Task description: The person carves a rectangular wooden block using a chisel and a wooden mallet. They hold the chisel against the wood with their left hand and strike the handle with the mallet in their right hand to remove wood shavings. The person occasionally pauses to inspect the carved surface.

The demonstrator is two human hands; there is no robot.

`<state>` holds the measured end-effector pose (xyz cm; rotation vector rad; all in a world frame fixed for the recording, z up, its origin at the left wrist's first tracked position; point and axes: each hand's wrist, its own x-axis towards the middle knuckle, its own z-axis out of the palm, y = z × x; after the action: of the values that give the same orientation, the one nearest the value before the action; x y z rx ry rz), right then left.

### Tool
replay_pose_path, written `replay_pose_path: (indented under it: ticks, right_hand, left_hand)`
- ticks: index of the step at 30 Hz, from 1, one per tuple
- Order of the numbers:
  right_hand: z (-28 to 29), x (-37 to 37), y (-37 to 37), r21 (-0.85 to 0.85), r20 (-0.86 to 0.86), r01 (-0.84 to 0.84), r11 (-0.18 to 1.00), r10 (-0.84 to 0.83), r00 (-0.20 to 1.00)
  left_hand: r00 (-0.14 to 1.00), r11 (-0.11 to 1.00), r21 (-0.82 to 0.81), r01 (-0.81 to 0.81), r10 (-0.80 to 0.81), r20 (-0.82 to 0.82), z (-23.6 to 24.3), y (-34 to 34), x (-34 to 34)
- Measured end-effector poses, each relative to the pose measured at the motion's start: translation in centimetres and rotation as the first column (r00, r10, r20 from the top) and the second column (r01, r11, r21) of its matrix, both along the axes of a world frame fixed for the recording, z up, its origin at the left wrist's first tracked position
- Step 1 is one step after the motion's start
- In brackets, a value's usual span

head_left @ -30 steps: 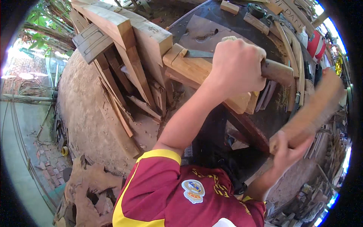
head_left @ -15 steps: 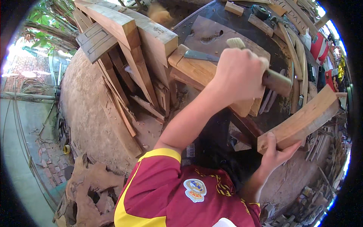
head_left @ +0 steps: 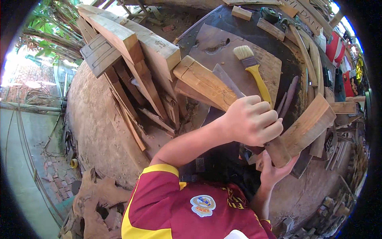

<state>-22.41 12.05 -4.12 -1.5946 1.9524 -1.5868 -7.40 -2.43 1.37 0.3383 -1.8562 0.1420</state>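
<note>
Closed in a fist, my left hand [head_left: 254, 121] grips the wooden handle of a knife [head_left: 227, 81]. Its flat grey blade points up and left, beside a thick wooden block [head_left: 205, 81] at the bench's near edge. The handle's butt end sticks out below my fist, close to my right hand. My right hand [head_left: 274, 171] holds a curved wood piece [head_left: 308, 127] by its lower end, thumb on one side and fingers on the other. The handle partly covers that end; whether they touch I cannot tell. Past my left fist, a yellow-handled brush [head_left: 254, 69] lies on a brown board [head_left: 215, 38].
The dark workbench [head_left: 294, 59] also carries a small block [head_left: 241, 13], a tape measure [head_left: 270, 14] and wood strips. Large timber beams [head_left: 159, 44] lean at the left. A gnarled root [head_left: 95, 195] lies lower left. Scrap wood [head_left: 334, 207] is heaped lower right.
My left hand has come down toward me, bringing the knife from nearly level to a steeper slant. The brush is uncovered. My right hand and the curved wood piece have shifted left.
</note>
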Motion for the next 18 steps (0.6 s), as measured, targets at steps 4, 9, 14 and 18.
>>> replay_pose_path:
  ticks: [4, 9, 14, 18]
  right_hand:
    - [0.0, 0.3, 0.0, -0.030, 0.117, -0.010, 0.999, 0.014, 0.993]
    - [-0.2, -0.6, 0.5, 0.035, 0.143, 0.005, 0.999, -0.010, 0.990]
    - [-0.2, -1.0, 0.8, 0.098, 0.202, 0.007, 0.995, -0.026, 0.979]
    - [-0.3, -1.3, 0.9, 0.078, 0.216, -0.048, 0.996, 0.030, 0.976]
  left_hand:
    - [0.997, 0.999, 0.001, -0.050, 0.050, 0.065, 0.0, -0.5, -0.7]
    - [0.983, 0.983, 0.120, -0.142, 0.125, 0.137, 0.4, -1.8, -1.6]
    - [0.951, 0.932, 0.238, -0.275, 0.226, 0.212, 0.4, -3.2, -3.1]
    - [0.951, 0.921, 0.276, -0.276, 0.220, 0.217, 0.6, -3.9, -3.5]
